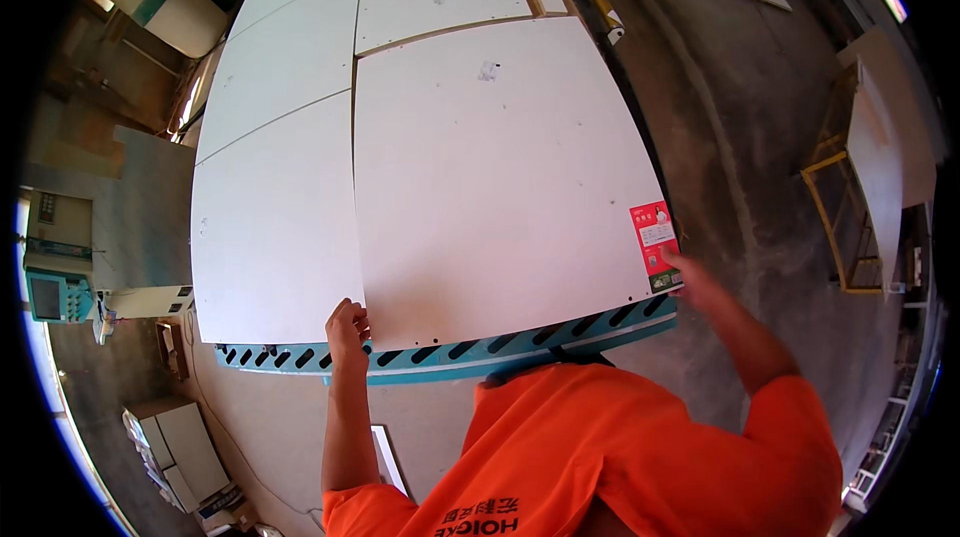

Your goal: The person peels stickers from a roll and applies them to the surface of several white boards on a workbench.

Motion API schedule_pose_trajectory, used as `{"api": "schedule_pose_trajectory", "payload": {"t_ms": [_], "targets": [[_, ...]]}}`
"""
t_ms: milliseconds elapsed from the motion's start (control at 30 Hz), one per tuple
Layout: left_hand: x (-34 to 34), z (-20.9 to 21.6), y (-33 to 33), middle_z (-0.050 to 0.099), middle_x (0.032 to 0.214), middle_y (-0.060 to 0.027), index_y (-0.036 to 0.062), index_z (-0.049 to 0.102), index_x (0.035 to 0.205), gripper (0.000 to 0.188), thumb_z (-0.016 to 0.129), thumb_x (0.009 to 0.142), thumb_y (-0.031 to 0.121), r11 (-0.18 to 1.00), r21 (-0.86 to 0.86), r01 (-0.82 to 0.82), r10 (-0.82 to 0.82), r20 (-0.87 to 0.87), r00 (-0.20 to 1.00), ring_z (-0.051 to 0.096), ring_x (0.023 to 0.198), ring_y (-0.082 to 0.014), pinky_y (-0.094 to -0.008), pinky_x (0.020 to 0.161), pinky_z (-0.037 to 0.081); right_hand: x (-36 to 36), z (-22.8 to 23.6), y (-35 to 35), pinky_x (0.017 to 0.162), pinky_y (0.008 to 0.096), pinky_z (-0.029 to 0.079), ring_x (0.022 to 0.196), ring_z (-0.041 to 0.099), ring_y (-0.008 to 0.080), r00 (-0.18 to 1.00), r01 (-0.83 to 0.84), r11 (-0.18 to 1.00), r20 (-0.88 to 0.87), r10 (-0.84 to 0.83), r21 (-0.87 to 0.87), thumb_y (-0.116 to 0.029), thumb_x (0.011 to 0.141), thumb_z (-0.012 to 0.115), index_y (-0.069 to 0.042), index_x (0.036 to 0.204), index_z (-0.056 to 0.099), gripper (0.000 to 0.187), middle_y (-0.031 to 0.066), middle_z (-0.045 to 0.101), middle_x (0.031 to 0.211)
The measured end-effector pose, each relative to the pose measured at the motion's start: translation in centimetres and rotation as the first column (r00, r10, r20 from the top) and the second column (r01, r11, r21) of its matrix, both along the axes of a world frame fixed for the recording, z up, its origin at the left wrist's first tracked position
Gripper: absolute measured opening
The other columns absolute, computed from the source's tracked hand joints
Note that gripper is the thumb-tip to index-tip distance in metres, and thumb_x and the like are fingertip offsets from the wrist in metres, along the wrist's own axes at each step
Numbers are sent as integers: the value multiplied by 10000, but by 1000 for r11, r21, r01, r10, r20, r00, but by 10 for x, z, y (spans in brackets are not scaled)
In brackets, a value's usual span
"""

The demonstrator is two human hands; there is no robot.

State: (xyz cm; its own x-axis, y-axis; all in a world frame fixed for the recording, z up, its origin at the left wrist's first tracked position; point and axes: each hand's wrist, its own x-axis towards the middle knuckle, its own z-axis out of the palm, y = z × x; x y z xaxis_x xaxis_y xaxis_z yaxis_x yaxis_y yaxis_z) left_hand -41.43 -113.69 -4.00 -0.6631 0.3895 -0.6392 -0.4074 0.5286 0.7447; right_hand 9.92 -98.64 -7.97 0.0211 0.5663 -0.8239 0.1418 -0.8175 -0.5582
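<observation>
A large white panel (500, 187) lies flat in front of me, with small dark holes along its near edge and a red printed label (654, 237) at its near right corner. At the near left corner of this panel, my left hand (348, 329) has its fingers curled round the edge, beside the seam with the neighbouring white panel (275, 227). My right hand (692, 279) grips the near right corner, its thumb on top by the label and the other fingers mostly hidden at the edge.
Beneath the panels' near edge runs a blue slotted machine bed (480, 349). More white cut pieces (440, 2) lie farther off. A teal control box (60, 295) stands at left, a white cabinet (185, 452) at lower left, and a yellow-framed rack (835, 197) at right.
</observation>
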Motion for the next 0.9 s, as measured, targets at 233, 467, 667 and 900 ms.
{"api": "schedule_pose_trajectory", "payload": {"t_ms": [233, 467, 667, 900], "targets": [[-29, -8, 56, 625, 830, -89, -4, 589, 1050, 365, 535, 866, 306, 945, -42, 324, -304, 252, 919, 549, 709, -180, -321, 609, 426, 33, 25, -47, 871, 366, 493, 978, 630, 201, 984, -48, 995, -178, 32, -87, -381, 888, 607, -8, 1173, 557, 472, 109, 638, 1098], [0, -4, 101, 594, 774, -63, -60, 618, 980, 452, 570, 857, 372, 883, -205, 422, -452, -127, 883, 538, 664, -175, -332, 605, 433, 53, 22, -106, 898, 322, 447, 973, 609, 182, 986, -77, 990, -141, 93, 116, -344, 909, 585, 23, 1190, 573, 463, 100, 647, 1095], [80, 24, 85, 563, 683, -54, -67, 611, 838, 443, 542, 893, 367, 871, -99, 482, -481, -375, 793, 476, 602, -155, -322, 578, 404, 113, 10, -150, 871, 330, 454, 954, 609, 180, 988, -28, 996, -147, 41, 89, -369, 902, 584, 2, 1150, 610, 447, 93, 661, 1052], [198, 92, 120, 592, 772, -60, -60, 601, 912, 423, 499, 943, 350, 829, 102, 550, -411, -556, 723, 491, 677, -150, -313, 624, 414, 181, -24, -155, 876, 361, 478, 969, 623, 217, 791, 478, 866, -501, -351, 148, -363, 911, 530, 10, 1139, 584, 441, 119, 642, 1083]]}}
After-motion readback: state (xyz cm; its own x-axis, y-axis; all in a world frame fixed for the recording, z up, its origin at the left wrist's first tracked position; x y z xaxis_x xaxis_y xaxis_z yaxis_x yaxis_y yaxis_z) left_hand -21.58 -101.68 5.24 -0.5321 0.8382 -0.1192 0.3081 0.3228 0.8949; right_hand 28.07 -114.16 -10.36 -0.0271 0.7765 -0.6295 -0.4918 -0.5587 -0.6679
